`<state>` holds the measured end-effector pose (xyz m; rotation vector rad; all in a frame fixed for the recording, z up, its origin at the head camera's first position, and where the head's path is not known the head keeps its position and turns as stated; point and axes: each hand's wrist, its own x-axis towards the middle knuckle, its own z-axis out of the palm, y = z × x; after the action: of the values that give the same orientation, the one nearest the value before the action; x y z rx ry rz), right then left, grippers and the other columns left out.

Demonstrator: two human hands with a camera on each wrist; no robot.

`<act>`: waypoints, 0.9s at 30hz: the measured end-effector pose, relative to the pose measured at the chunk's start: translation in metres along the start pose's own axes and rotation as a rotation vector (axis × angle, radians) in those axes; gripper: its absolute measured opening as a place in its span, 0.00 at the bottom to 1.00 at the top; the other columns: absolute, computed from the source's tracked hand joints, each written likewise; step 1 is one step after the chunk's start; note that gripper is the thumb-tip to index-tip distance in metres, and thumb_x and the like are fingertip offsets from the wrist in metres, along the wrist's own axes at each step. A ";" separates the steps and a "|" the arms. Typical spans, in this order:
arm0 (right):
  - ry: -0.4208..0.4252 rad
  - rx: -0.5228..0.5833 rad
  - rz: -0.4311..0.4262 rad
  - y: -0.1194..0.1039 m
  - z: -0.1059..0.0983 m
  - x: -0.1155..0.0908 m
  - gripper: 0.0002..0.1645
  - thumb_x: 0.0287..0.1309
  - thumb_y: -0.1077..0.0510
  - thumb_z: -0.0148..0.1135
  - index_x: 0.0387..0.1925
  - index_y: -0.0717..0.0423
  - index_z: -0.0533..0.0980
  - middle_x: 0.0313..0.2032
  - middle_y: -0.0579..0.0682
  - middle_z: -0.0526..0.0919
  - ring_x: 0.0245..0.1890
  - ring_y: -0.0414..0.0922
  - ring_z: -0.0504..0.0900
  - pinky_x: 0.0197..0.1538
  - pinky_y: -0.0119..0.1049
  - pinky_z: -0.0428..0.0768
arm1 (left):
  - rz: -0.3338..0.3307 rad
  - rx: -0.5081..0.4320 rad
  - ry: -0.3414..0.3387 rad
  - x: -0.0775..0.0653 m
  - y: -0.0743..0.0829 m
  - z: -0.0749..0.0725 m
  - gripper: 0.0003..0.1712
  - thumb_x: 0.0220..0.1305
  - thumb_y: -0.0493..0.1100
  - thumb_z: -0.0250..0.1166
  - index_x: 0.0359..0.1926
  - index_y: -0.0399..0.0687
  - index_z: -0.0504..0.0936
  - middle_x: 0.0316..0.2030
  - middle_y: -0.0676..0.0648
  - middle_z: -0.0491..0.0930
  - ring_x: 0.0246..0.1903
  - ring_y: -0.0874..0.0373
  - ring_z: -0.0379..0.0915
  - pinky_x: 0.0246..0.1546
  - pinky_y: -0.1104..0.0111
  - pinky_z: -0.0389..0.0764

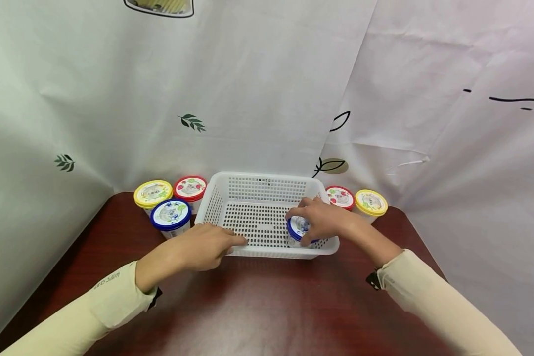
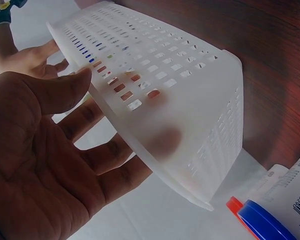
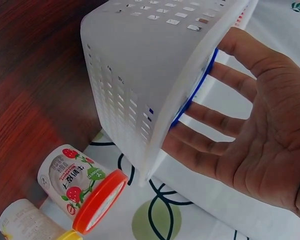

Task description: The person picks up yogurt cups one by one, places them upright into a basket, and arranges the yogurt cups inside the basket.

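A white plastic basket (image 1: 262, 251) with slotted walls stands on the table. My left hand (image 1: 206, 246) holds its near rim on the left side; in the left wrist view the thumb (image 2: 64, 92) lies along the rim while the other fingers reach over to the inside. Inside the basket's right end is a tub with a blue lid (image 1: 296, 226). From above, my right hand (image 1: 322, 220) grips this tub, its fingers spread around the lid. The blue lid (image 3: 196, 90) shows at the fingertips in the right wrist view, the tub's body mostly hidden behind the basket wall.
Left of the basket stand a yellow-lidded tub (image 1: 153, 193), a red-lidded tub (image 1: 190, 187) and another blue-lidded tub (image 1: 171, 214). Past its right end are a red-lidded tub (image 1: 340, 196) and a yellow-lidded tub (image 1: 371, 202). A white curtain (image 1: 258, 99) hangs behind the dark red table (image 1: 267, 306).
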<state>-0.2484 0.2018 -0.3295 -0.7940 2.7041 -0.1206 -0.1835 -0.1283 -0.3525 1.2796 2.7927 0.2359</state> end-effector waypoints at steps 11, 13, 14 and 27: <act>-0.016 0.003 -0.001 -0.003 0.002 0.002 0.44 0.60 0.44 0.86 0.77 0.36 0.80 0.72 0.60 0.77 0.65 0.59 0.76 0.63 0.58 0.86 | 0.000 -0.007 0.006 -0.001 0.000 0.000 0.22 0.75 0.34 0.68 0.63 0.60 0.89 0.53 0.52 0.94 0.37 0.59 0.79 0.38 0.64 0.76; -0.019 0.002 0.001 -0.003 0.002 0.002 0.44 0.60 0.44 0.86 0.76 0.36 0.80 0.72 0.60 0.77 0.65 0.58 0.76 0.63 0.58 0.86 | 0.000 -0.008 0.003 -0.001 0.000 0.001 0.22 0.75 0.34 0.68 0.63 0.59 0.89 0.54 0.51 0.94 0.37 0.58 0.80 0.38 0.64 0.76; -0.021 0.001 0.001 -0.003 0.002 0.003 0.44 0.59 0.44 0.86 0.76 0.36 0.80 0.72 0.60 0.77 0.64 0.58 0.76 0.63 0.58 0.86 | -0.001 -0.010 0.001 -0.001 -0.001 0.001 0.22 0.75 0.34 0.68 0.63 0.59 0.89 0.54 0.51 0.94 0.38 0.58 0.80 0.38 0.64 0.77; -0.036 -0.002 0.011 -0.004 0.000 0.003 0.46 0.59 0.43 0.87 0.77 0.36 0.79 0.71 0.59 0.77 0.64 0.58 0.77 0.62 0.57 0.87 | -0.019 -0.009 -0.034 0.001 0.002 -0.001 0.22 0.76 0.35 0.67 0.65 0.59 0.89 0.57 0.50 0.93 0.40 0.56 0.82 0.42 0.61 0.80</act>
<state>-0.2484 0.1973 -0.3299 -0.7749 2.6744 -0.0999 -0.1827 -0.1262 -0.3511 1.2419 2.7711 0.2232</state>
